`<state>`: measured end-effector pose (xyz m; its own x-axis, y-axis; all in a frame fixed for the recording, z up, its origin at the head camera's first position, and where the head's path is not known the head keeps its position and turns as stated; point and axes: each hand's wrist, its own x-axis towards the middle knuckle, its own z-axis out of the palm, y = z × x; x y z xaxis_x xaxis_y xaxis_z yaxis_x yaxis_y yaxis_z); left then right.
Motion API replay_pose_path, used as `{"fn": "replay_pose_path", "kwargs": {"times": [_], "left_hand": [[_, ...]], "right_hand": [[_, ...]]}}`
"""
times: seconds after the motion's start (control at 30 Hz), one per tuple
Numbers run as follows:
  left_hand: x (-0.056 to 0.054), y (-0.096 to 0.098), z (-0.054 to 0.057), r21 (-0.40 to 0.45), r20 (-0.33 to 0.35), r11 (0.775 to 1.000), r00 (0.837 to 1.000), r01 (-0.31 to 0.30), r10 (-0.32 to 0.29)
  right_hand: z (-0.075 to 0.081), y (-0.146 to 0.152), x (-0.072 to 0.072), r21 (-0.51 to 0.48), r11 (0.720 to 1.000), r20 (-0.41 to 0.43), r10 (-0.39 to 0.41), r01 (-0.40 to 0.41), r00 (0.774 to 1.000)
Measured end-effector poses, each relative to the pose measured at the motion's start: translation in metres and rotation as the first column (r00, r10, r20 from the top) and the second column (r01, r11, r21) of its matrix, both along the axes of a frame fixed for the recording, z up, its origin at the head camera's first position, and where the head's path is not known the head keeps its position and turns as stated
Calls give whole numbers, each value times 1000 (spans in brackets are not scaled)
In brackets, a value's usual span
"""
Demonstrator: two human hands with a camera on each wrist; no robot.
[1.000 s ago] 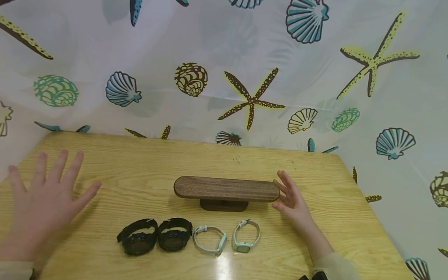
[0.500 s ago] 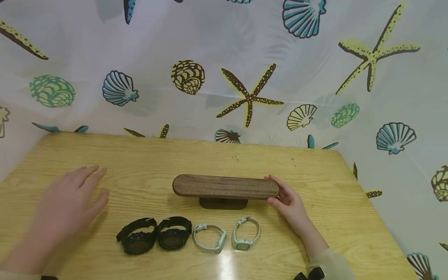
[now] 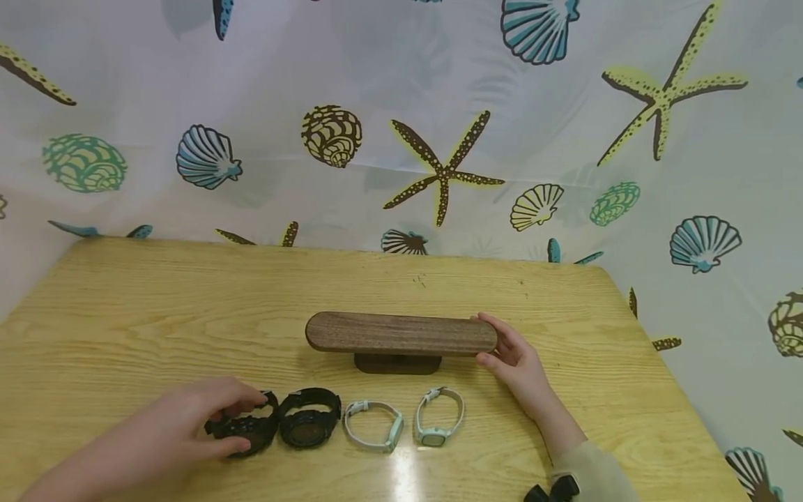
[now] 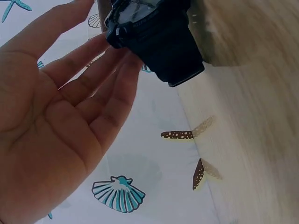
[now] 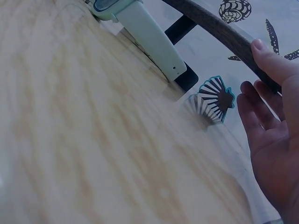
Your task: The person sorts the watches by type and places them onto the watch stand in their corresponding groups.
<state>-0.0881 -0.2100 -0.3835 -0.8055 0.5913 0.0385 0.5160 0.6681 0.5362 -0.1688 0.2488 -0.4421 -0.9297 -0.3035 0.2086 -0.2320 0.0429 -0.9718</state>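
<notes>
My left hand [image 3: 188,422] is at the leftmost black digital watch [image 3: 258,432], thumb on its front and fingertips at the back of the strap. The left wrist view has this watch [image 4: 163,42] between thumb and fingers, the thumb tip out of frame. My right hand [image 3: 523,369] grips the right end of a dark wooden watch stand [image 3: 401,335], a long rounded bar on a short base [image 3: 398,364]. In the right wrist view the thumb [image 5: 271,60] lies on one side of the bar [image 5: 224,35], the fingers on the other.
Right of the held watch stand a second black watch [image 3: 307,429], a white-strapped watch [image 3: 394,434] and a pale green watch [image 3: 434,438], in a row before the stand. The wooden table [image 3: 157,307] meets a seashell-print cloth [image 3: 276,202] at its back and right edges.
My left hand first drew its spread fingers together, then came down and right onto the leftmost black watch. My right hand closed its fingers on the stand's end; the stand stayed in place.
</notes>
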Motion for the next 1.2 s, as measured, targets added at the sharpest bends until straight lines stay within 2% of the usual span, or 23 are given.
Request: {"fn": "replay_pose_path", "kwargs": {"times": [0.07, 0.2, 0.37, 0.53, 0.7, 0.83, 0.93, 1.1, 1.2], "left_hand": [[-1, 0, -3, -32, 58, 999, 998, 8, -6], [-5, -1, -9, -78, 100, 997, 995, 6, 2], [-6, -2, -12, -103, 72, 995, 997, -13, 21], [-8, -5, -1, -77, 79, 995, 995, -62, 68], [-15, -1, 19, -29, 35, 985, 985, -168, 169], [-23, 9, 33, 47, -10, 964, 965, -261, 262], [-29, 18, 41, 111, -12, 942, 947, -318, 321], [-45, 32, 54, 263, 37, 884, 919, -387, 392], [-54, 39, 58, 337, 60, 854, 914, -397, 401]], "right_hand": [[1, 0, 0, -4, 1000, -2, 5, -5, 1000], [2, -1, 0, -9, 1000, -14, 19, -19, 1000], [2, -2, 0, -8, 999, -32, 36, -36, 999], [2, -2, 0, -6, 999, -16, 34, -34, 999], [2, -2, -1, -4, 999, -19, 35, -35, 999], [1, 0, -3, -4, 999, -27, 36, -36, 999], [1, 0, -3, 2, 999, -31, 36, -36, 999], [1, 1, -2, 4, 1000, -29, 16, -16, 999], [0, 1, -1, -4, 1000, -23, 13, -13, 1000]]}}
